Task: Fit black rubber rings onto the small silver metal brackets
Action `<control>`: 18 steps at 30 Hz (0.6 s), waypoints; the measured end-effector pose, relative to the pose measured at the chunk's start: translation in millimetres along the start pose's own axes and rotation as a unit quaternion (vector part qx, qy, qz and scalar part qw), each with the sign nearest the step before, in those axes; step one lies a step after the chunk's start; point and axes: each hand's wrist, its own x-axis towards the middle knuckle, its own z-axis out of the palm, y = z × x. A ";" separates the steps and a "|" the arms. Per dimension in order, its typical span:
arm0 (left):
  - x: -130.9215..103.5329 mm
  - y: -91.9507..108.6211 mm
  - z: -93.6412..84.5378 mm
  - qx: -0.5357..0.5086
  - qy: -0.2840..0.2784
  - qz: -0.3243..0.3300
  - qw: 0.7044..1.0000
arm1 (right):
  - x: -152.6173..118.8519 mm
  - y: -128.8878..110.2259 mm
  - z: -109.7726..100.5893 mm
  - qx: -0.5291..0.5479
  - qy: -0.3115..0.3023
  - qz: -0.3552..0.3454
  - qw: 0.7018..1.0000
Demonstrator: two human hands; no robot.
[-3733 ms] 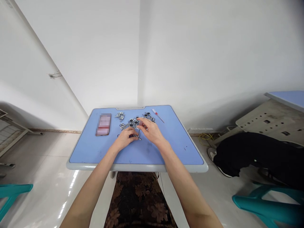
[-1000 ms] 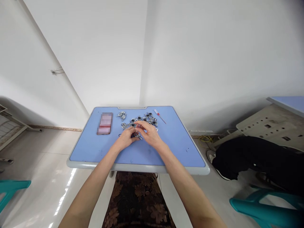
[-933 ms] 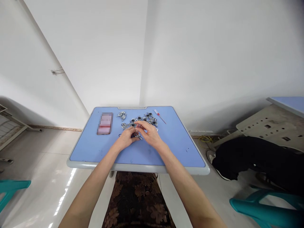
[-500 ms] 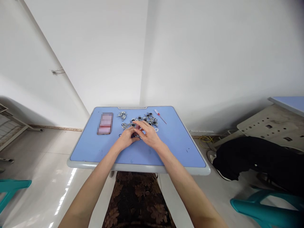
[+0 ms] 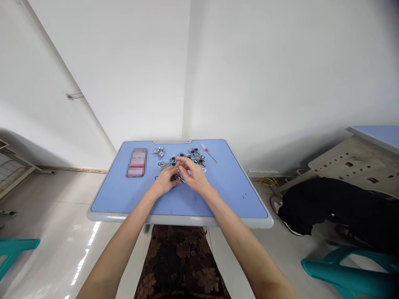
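Note:
A heap of small metal parts with black round pieces [image 5: 195,151] lies on the blue table, just beyond my hands. My left hand [image 5: 167,180] is at the near edge of the heap, its fingers curled around a small metal piece [image 5: 182,179] whose tip shows below the fingers. Close against it, my right hand [image 5: 192,174] has thumb and fingers bent together over the same spot; what they pinch is too small to name. A smaller cluster of metal parts [image 5: 159,152] sits behind and left of the heap.
A phone [image 5: 136,162] with a blurred screen lies on the left of the table [image 5: 199,209]. At the back right rests a thin red screwdriver-like tool [image 5: 208,153]. To the right are a person's dark-clothed leg [image 5: 327,207] and a teal stool [image 5: 349,270].
Both hands stay in nearly the same place over the parts. The right fingers have shifted slightly, and the view has moved a little.

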 end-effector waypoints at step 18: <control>0.1 -1.1 0.7 0.010 0.004 -0.019 1.000 | 1.7 0.7 -0.7 -0.033 -0.016 -0.009 0.999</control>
